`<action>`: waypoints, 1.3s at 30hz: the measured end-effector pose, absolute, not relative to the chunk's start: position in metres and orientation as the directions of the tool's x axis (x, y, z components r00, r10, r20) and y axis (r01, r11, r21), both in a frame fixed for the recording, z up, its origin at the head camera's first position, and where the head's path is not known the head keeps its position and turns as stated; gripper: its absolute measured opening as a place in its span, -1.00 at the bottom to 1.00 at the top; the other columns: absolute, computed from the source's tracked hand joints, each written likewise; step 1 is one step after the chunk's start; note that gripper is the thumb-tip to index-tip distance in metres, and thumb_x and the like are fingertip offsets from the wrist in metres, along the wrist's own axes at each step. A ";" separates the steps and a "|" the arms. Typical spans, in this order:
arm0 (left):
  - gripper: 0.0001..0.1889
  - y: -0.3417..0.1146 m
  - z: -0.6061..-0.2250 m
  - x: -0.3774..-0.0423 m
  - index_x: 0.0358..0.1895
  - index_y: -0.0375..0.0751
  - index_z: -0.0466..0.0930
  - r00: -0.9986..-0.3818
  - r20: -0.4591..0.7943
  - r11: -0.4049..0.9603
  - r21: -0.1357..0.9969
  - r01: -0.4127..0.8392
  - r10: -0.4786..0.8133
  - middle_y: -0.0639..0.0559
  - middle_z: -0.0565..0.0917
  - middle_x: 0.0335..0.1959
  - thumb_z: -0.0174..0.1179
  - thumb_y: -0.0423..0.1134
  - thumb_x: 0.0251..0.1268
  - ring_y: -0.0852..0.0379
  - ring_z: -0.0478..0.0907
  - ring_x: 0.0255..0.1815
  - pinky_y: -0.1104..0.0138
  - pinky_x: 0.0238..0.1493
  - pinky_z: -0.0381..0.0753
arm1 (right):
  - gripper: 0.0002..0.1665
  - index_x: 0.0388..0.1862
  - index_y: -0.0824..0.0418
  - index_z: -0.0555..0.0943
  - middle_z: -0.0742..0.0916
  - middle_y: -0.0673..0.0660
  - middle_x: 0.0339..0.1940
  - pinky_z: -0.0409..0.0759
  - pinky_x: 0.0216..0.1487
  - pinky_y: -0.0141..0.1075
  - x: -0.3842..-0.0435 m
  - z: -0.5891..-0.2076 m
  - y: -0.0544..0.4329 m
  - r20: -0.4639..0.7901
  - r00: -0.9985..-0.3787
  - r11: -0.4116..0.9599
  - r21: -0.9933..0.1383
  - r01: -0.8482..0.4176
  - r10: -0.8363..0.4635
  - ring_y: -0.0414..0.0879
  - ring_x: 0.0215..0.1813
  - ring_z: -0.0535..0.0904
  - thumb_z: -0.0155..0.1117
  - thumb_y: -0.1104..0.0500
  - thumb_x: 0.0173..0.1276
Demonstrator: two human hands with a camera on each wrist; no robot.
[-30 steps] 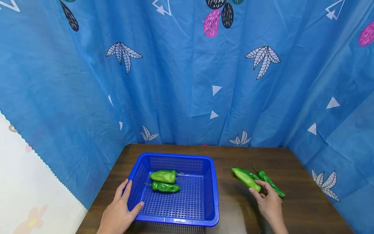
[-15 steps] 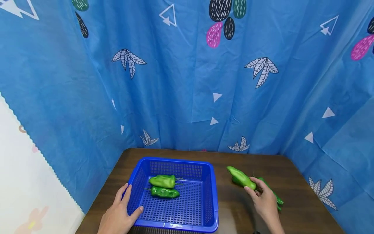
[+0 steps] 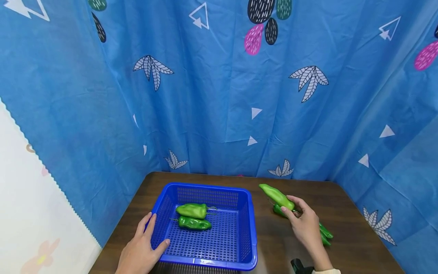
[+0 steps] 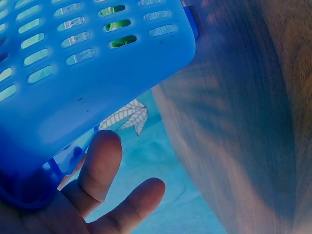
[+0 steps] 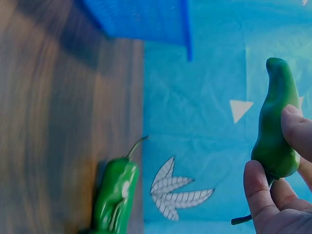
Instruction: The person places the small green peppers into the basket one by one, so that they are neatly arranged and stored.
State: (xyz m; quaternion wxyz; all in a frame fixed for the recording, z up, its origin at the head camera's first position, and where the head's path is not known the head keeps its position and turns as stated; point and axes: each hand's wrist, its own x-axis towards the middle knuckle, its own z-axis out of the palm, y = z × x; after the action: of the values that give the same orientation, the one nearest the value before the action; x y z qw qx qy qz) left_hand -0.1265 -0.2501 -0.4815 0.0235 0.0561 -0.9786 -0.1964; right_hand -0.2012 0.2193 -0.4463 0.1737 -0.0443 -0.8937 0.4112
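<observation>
In the right grip (image 3: 302, 222), a pale green pepper (image 3: 276, 196) is grasped between the thumb and the fingers. It is taken at its stem end, and the narrow tip is left free, directed away and toward the left; this thick end is perhaps chosen because it can be pinched more firmly. The pepper is held raised over the bench (image 3: 362, 247), apart from the dark green peppers (image 3: 280, 210) lying there; these are partly covered by the same grip, so their number cannot be told surely.

The left grip (image 3: 138, 249) is not clenched: its fingers are stretched and laid at the left rim of the blue basket (image 3: 208, 185), with the thumb extended over the near left corner. By this light contact, the basket is probably steadied. Inside it, 1 light green pepper (image 3: 192, 210) and 1 glossy darker pepper (image 3: 194, 223) are placed side by side, with their stems turned in opposite directions.
</observation>
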 end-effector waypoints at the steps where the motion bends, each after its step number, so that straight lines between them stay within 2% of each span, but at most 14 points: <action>1: 0.06 -0.251 -0.481 -0.126 0.59 -0.18 0.11 -0.993 0.025 0.916 0.390 -0.100 -0.119 -0.11 0.08 0.59 0.23 0.40 0.17 -0.20 0.70 -0.12 -0.05 -0.35 0.62 | -0.47 0.30 0.04 0.57 0.73 0.24 0.14 0.66 -0.23 -0.43 -0.202 -0.444 0.216 0.275 -0.937 0.646 -0.760 -0.076 0.213 0.11 0.06 0.72 0.42 0.10 0.35; 5: 0.07 -0.253 -0.481 -0.126 0.59 -0.18 0.10 -0.992 0.032 0.915 0.391 -0.097 -0.119 -0.12 0.06 0.59 0.21 0.42 0.17 -0.25 0.69 -0.06 -0.08 -0.31 0.63 | -0.47 0.29 0.08 0.57 0.73 0.22 0.11 0.63 -0.22 -0.49 -0.207 -0.438 0.200 0.291 -0.939 0.602 -0.788 -0.126 0.184 0.06 0.04 0.72 0.41 0.12 0.35; 14: 0.07 -0.257 -0.480 -0.125 0.59 -0.19 0.09 -0.992 0.034 0.916 0.387 -0.101 -0.123 -0.14 0.06 0.59 0.20 0.43 0.18 -0.28 0.67 0.03 -0.07 -0.28 0.64 | -0.47 0.26 0.08 0.59 0.75 0.20 0.06 0.64 -0.22 -0.46 -0.221 -0.420 0.163 0.305 -0.946 0.526 -0.825 -0.206 0.108 0.02 0.02 0.72 0.45 0.12 0.31; 21: 0.06 -0.258 -0.481 -0.126 0.60 -0.14 0.08 -0.992 0.041 0.910 0.404 -0.094 -0.121 -0.08 0.05 0.61 0.21 0.42 0.18 -0.08 0.71 -0.20 0.17 -0.53 0.50 | -0.46 0.26 0.09 0.58 0.74 0.17 0.07 0.63 -0.20 -0.49 -0.231 -0.415 0.132 0.284 -0.957 0.472 -0.853 -0.223 0.062 0.01 0.01 0.72 0.46 0.14 0.30; 31: 0.05 -0.257 -0.480 -0.127 0.61 -0.14 0.05 -0.993 0.033 0.904 0.419 -0.088 -0.111 -0.07 0.01 0.63 0.22 0.38 0.20 0.00 0.70 -0.25 0.23 -0.59 0.44 | -0.47 0.27 0.09 0.59 0.76 0.14 0.03 0.64 -0.23 -0.41 -0.238 -0.421 0.095 0.268 -0.963 0.437 -0.866 -0.242 -0.002 -0.02 -0.07 0.73 0.44 0.14 0.32; 39: 0.05 -0.253 -0.482 -0.130 0.61 -0.12 0.05 -0.994 0.029 0.900 0.428 -0.079 -0.101 -0.05 0.00 0.63 0.24 0.37 0.19 0.05 0.69 -0.29 0.25 -0.60 0.42 | -0.46 0.25 0.07 0.61 0.77 0.12 0.00 0.66 -0.18 -0.36 -0.243 -0.429 0.079 0.272 -0.962 0.441 -0.860 -0.256 -0.028 -0.03 -0.05 0.72 0.47 0.12 0.28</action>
State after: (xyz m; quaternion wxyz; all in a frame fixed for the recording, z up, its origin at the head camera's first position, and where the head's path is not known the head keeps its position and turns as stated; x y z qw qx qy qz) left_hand -0.1300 -0.2532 -0.4823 0.0253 0.0463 -0.9744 -0.2184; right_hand -0.2427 0.0793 -0.4288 0.1092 0.0843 -0.8417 0.5221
